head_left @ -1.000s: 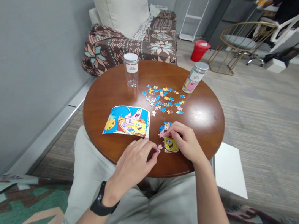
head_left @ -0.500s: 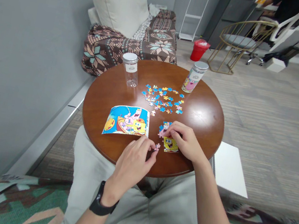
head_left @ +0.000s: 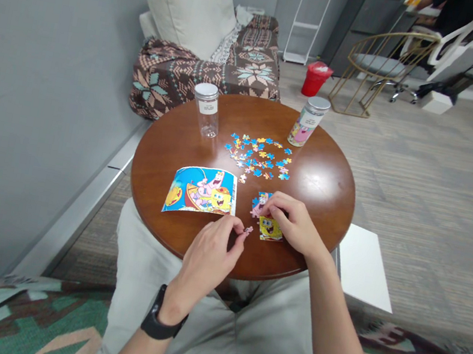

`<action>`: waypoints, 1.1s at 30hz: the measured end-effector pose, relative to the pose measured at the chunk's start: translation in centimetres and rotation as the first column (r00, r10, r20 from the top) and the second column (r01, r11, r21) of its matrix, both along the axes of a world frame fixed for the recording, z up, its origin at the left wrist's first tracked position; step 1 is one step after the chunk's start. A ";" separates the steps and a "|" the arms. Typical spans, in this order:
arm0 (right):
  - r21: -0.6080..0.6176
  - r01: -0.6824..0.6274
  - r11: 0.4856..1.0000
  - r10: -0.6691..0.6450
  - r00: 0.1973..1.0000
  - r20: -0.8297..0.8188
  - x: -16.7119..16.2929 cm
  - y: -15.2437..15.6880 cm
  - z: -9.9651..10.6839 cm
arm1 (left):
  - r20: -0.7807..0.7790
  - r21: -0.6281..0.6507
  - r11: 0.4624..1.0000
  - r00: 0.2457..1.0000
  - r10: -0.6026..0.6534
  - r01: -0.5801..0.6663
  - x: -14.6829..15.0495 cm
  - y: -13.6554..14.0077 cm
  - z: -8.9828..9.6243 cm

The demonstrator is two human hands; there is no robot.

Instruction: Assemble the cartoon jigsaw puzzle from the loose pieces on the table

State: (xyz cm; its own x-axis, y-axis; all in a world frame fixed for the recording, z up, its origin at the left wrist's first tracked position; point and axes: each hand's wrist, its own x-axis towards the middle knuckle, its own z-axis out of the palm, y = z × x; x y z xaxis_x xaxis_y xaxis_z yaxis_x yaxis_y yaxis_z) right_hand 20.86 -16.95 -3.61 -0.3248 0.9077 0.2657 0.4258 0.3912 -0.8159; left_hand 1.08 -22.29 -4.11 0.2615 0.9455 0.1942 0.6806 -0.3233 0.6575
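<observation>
Here, a small pink puzzle piece [head_left: 247, 231] is pinched between the thumb and fingertips of the left hand [head_left: 211, 252], near the table's close edge and just left of the partly joined puzzle [head_left: 270, 229]. The right hand [head_left: 294, 224] rests on that puzzle, fingers curled over its upper right; whether they grip anything, I cannot tell. Left of the puzzle lies a printed picture sheet [head_left: 202, 190], its edges curling. Beyond are scattered loose pieces [head_left: 258, 173], with a clear jar [head_left: 208, 122] behind to the left and a picture-filled jar [head_left: 303, 132] to the right, all on the round brown table [head_left: 162, 145]. Past it stand a cloth-covered couch [head_left: 254, 76] and a red bin [head_left: 314, 82].
</observation>
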 end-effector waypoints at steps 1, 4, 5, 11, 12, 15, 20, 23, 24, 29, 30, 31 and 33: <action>0.001 -0.002 1.000 0.002 1.000 0.001 0.0 0.0 0.0 | 0.016 -0.010 1.000 1.000 0.005 -0.005 0.0 0.0 -0.1; 0.001 -0.006 1.000 0.006 1.000 0.002 0.0 0.0 0.0 | 0.057 -0.025 1.000 0.998 0.008 -0.006 0.0 0.1 -0.2; 0.002 -0.007 1.000 0.007 1.000 0.002 0.0 0.0 0.0 | 0.065 -0.023 1.000 0.998 0.006 -0.004 0.0 0.1 -0.2; 0.012 -0.005 1.000 0.005 1.000 -0.001 0.0 0.0 -0.1 | 0.072 0.017 1.000 0.997 -0.013 0.012 0.0 0.2 -0.1; 0.009 -0.005 1.000 0.005 1.000 0.001 0.0 0.0 -0.1 | 0.070 0.024 1.000 0.997 -0.018 0.016 0.0 0.2 -0.1; 0.002 -0.003 1.000 0.003 1.000 0.002 0.1 0.0 -0.1 | 0.063 0.035 0.999 0.998 -0.022 0.020 0.0 0.2 -0.1; 0.000 -0.004 1.000 0.004 1.000 0.006 0.1 0.1 -0.1 | 0.054 0.026 0.999 0.998 -0.021 0.019 0.0 0.2 0.0; 0.008 -0.003 1.000 0.003 1.000 0.010 0.1 0.1 -0.2 | 0.055 0.026 0.999 0.998 -0.021 0.019 0.0 0.1 -0.1; 0.012 -0.002 1.000 0.002 1.000 0.010 0.1 0.1 -0.1 | 0.056 0.026 0.999 0.998 -0.020 0.019 0.0 0.1 -0.1; 0.022 -0.002 1.000 0.002 1.000 -0.002 0.0 0.0 -0.1 | 0.057 0.022 1.000 0.998 -0.017 0.016 0.0 0.1 -0.2; 0.023 -0.001 1.000 0.001 1.000 -0.004 0.0 0.0 -0.1 | 0.056 0.021 1.000 0.998 -0.016 0.015 0.0 0.1 -0.3; 0.024 -0.001 1.000 0.001 1.000 -0.006 0.0 0.0 -0.1 | 0.054 0.020 1.000 0.998 -0.014 0.013 0.1 0.2 -0.3; 0.021 -0.002 1.000 0.003 1.000 -0.009 0.0 0.0 -0.1 | 0.051 0.014 1.000 0.999 -0.012 0.011 0.1 0.2 -0.3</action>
